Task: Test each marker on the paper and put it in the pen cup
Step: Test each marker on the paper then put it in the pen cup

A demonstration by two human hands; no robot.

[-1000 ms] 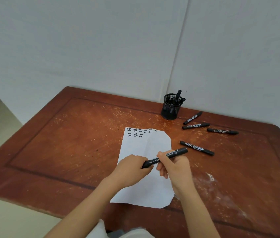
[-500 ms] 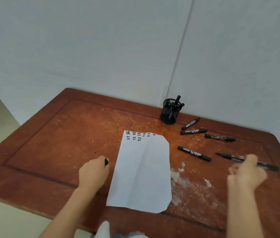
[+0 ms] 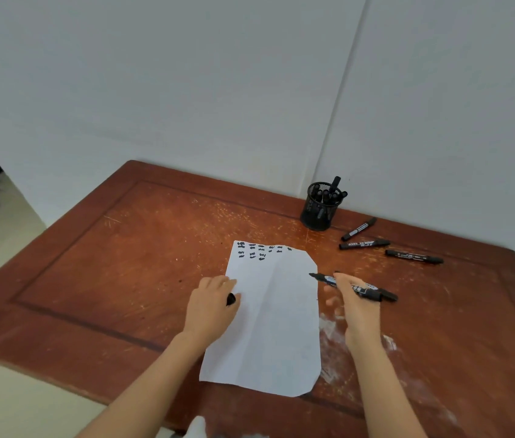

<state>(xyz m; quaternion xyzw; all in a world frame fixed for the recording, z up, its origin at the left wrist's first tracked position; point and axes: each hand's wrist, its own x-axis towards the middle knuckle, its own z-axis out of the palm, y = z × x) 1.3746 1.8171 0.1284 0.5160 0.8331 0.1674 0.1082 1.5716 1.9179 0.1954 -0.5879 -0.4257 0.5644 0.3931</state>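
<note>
A white paper (image 3: 276, 324) lies on the wooden table (image 3: 107, 273), with rows of black test marks along its top edge. My left hand (image 3: 210, 311) rests on the paper's left edge and is closed on a black cap (image 3: 231, 299). My right hand (image 3: 357, 311) grips an uncapped black marker (image 3: 324, 278) whose tip points left, just above the paper's right edge. Another marker seems to lie right behind that hand; I cannot separate the two clearly. The black mesh pen cup (image 3: 319, 216) stands at the back by the wall, holding several markers.
Three capped black markers lie right of the cup: one angled (image 3: 359, 229), one below it (image 3: 364, 244), one farther right (image 3: 413, 257). White scuffed patches mark the table (image 3: 332, 327) right of the paper. Walls meet in a corner behind the cup.
My right hand swung back from the far right with the uncapped marker to the paper's right edge. My left hand moved right with the cap onto the paper's left edge.
</note>
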